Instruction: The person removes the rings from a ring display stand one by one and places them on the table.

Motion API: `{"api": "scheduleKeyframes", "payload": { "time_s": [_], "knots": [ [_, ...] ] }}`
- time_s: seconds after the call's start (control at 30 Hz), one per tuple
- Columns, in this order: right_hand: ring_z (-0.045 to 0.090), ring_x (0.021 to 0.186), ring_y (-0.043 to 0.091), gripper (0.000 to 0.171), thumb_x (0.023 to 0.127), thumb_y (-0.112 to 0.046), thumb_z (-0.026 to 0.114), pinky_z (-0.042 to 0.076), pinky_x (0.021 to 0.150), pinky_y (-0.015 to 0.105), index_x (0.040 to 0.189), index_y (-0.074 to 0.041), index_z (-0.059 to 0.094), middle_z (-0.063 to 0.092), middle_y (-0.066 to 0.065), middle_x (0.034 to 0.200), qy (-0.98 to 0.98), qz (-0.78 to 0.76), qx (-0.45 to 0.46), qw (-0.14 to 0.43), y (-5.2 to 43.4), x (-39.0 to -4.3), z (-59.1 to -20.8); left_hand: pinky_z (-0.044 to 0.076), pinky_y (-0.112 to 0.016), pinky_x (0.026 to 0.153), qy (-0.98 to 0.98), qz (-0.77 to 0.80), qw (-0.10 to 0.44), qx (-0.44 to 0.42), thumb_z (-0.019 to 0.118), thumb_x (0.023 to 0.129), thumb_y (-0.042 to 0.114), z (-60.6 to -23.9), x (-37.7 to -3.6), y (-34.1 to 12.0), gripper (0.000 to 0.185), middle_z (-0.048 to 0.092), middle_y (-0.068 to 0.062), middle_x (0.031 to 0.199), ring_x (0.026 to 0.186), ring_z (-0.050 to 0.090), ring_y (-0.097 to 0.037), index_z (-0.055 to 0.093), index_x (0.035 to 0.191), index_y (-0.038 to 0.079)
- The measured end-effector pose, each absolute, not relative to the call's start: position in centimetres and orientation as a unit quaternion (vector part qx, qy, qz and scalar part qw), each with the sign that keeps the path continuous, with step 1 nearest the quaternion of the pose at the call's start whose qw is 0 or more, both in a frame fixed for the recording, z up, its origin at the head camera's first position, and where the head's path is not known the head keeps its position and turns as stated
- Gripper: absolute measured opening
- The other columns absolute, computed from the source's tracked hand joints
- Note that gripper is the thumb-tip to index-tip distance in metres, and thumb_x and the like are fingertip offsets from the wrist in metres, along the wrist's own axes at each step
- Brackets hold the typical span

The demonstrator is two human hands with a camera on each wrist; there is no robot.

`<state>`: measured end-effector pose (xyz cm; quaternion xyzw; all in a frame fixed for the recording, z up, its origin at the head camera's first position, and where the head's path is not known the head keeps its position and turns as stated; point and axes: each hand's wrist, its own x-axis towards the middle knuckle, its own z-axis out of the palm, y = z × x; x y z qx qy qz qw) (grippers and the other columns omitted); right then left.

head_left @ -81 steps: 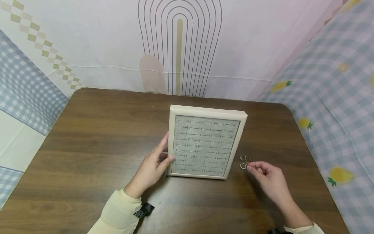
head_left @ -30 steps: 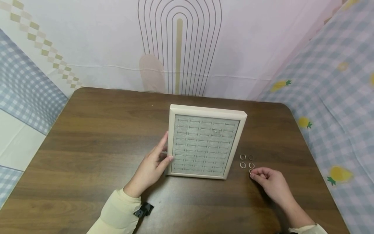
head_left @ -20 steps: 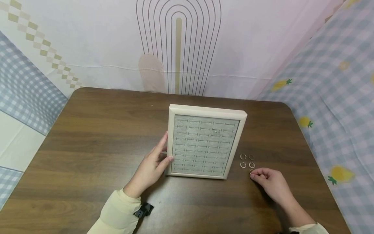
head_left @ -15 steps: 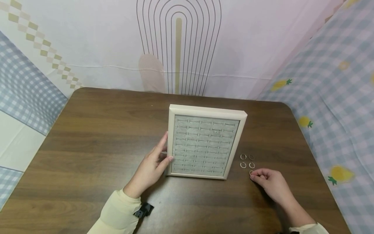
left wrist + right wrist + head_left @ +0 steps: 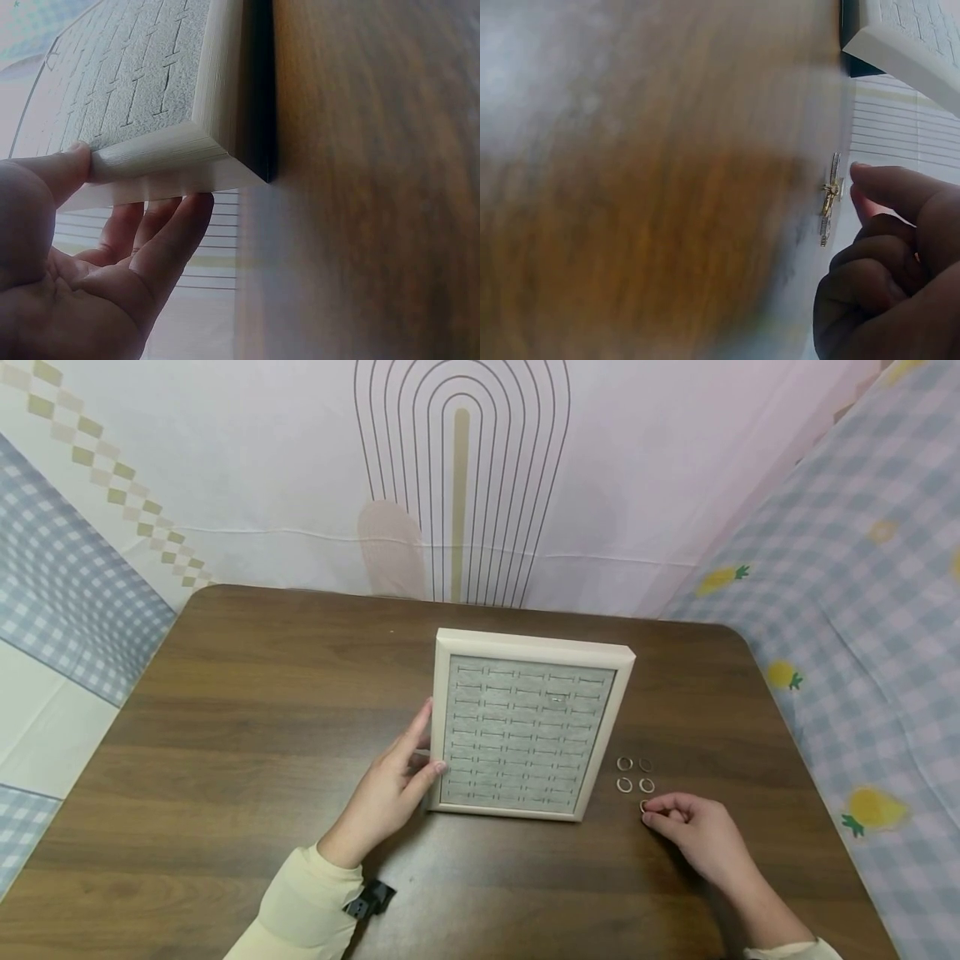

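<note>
A ring display board [image 5: 517,731], grey felt in a cream frame with rows of slots, stands upright, leaning back slightly. My left hand [image 5: 386,797] grips its left edge, thumb on the front rim [image 5: 142,154] and fingers along the side. One ring [image 5: 557,698] sits in a slot near the upper right. To the right of the board, my right hand [image 5: 693,831] pinches a ring [image 5: 643,806] between thumb and index fingertips, low at the tabletop; the other fingers are curled. Just beyond lie several loose rings [image 5: 625,785], set in two short rows.
The brown wooden table [image 5: 247,718] extends around the board. A patterned white cloth [image 5: 270,468] hangs behind it, and a blue checked cloth [image 5: 847,635] with pineapples hangs along the right side.
My right hand has moved slightly toward the near edge and right, from the loose rings to the nearer ring, which has shifted a little nearer. The left hand and board stay put.
</note>
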<state>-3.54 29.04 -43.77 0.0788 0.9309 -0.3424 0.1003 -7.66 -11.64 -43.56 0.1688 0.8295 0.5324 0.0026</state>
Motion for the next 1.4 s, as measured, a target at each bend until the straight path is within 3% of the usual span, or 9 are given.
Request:
{"api": "scheduleKeyframes", "payload": {
  "time_s": [0.33,0.47,0.73,1.07,1.23,1.4],
  "knots": [
    [0.045,0.055,0.009,0.020,0.090,-0.031,0.077,0.041,0.052,0.026,0.097,-0.012,0.077,0.050,-0.003,0.059,0.927,-0.363,0.078,0.044,27.8,-3.5,-42.3,0.061,-0.033,0.083,0.831,0.530,0.004,0.169,0.065,0.098,0.006,-43.5,-7.7,-11.6,0.083,0.064,-0.018,0.123,0.099,0.070,-0.028,0.017,0.163,0.025],
    [0.045,0.055,0.008,0.020,0.089,-0.032,0.078,0.040,0.050,0.026,0.096,-0.013,0.077,0.048,-0.004,0.058,0.924,-0.375,0.078,0.020,26.8,-3.9,-41.3,0.061,-0.034,0.082,0.838,0.520,-0.004,0.169,0.065,0.097,0.005,-43.5,-7.7,-11.6,0.082,0.064,-0.018,0.122,0.098,0.071,-0.028,0.018,0.162,0.020],
    [0.046,0.054,0.009,0.017,0.088,-0.026,0.080,0.040,0.046,0.026,0.092,-0.010,0.077,0.055,-0.002,0.060,0.912,-0.406,0.065,-0.004,25.0,-4.5,-39.8,0.061,-0.037,0.082,0.843,0.508,-0.011,0.174,0.066,0.097,0.006,-43.5,-7.7,-11.5,0.084,0.065,-0.017,0.121,0.097,0.071,-0.027,0.017,0.163,0.021],
    [0.046,0.053,0.010,0.019,0.089,-0.030,0.079,0.040,0.044,0.027,0.093,-0.012,0.077,0.052,-0.001,0.058,0.904,-0.423,0.056,-0.018,23.1,-5.3,-38.1,0.061,-0.037,0.082,0.846,0.506,-0.012,0.170,0.068,0.096,0.005,-43.5,-7.7,-11.5,0.085,0.066,-0.017,0.121,0.096,0.071,-0.026,0.016,0.163,0.019],
    [0.046,0.049,0.011,0.017,0.089,-0.029,0.079,0.041,0.041,0.026,0.092,-0.013,0.076,0.057,0.004,0.061,0.902,-0.428,0.045,-0.033,22.4,-6.0,-37.5,0.061,-0.035,0.081,0.843,0.510,-0.011,0.171,0.068,0.095,0.005,-43.5,-7.7,-11.5,0.089,0.066,-0.017,0.119,0.096,0.071,-0.027,0.014,0.163,0.024],
    [0.043,0.046,0.010,0.012,0.088,-0.025,0.080,0.038,0.040,0.026,0.092,-0.014,0.077,0.050,-0.001,0.057,0.899,-0.434,0.032,-0.055,21.6,-6.5,-36.9,0.061,-0.033,0.081,0.840,0.515,-0.009,0.170,0.069,0.095,0.005,-43.5,-7.7,-11.5,0.087,0.066,-0.016,0.117,0.096,0.071,-0.026,0.016,0.163,0.019]
  ]
}}
